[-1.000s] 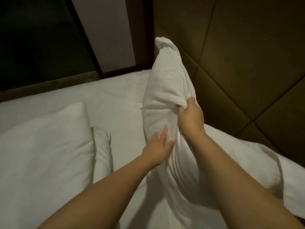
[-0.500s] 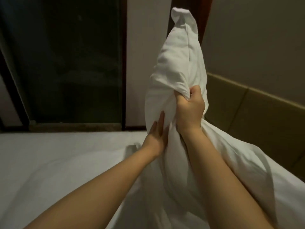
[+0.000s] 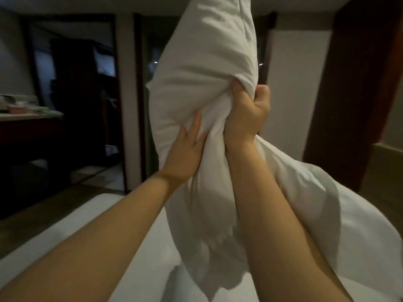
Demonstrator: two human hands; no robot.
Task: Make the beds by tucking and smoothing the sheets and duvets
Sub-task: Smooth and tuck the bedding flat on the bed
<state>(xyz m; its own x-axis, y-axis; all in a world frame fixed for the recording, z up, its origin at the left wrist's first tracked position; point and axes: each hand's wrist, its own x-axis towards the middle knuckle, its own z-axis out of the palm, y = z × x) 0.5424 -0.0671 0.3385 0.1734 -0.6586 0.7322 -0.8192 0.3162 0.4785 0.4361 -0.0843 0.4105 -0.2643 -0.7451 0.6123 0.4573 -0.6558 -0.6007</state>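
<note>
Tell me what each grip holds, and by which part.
Right grip clutches the white pillow by bunched cover fabric at its middle; left grip only presses flat against it.

We see a dim room in low light. Left: dark glass doors (image 3: pixel 72 83) w/ dark frames and faint reflections. A pale pillar (image 3: pixel 126 105) stands btwn panes. Far left: a counter (image 3: pixel 24 117) w/ blurred items on top. Right of centre: a white wall panel (image 3: pixel 294 94), then a dark wood column (image 3: pixel 353 83). Lower left: a brown strip (image 3: pixel 37 223), floor or ledge, we can't tell.
</note>
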